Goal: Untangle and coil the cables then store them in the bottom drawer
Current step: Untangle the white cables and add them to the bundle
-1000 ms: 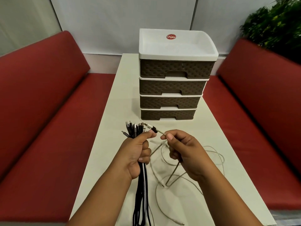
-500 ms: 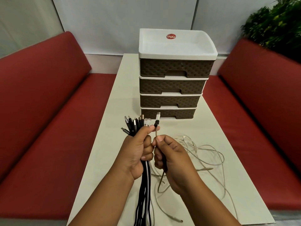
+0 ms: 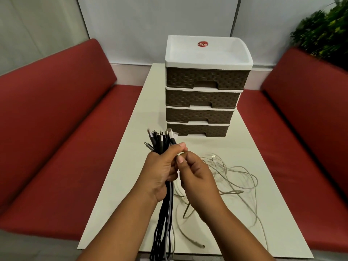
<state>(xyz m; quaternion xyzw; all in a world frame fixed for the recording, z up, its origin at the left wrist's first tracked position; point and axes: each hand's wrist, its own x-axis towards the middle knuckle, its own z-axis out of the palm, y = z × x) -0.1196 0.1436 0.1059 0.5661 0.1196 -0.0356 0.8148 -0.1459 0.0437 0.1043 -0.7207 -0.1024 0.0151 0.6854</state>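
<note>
A café-style booth: 2 red padded benches [image 3: 47, 132] flank a narrow white table [image 3: 244, 157], potted plant [image 3: 323, 31] behind.

White table [image 3: 131, 147] runs down the middle. Red bench seats on the left [image 3: 56, 138] and right [image 3: 310, 119]. Green plant [image 3: 325, 32] top right, pale wall [image 3: 150, 25] behind.

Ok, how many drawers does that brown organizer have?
4, stacked: top drawer, second drawer, third drawer, and bottom drawer on the table. All closed.
</note>
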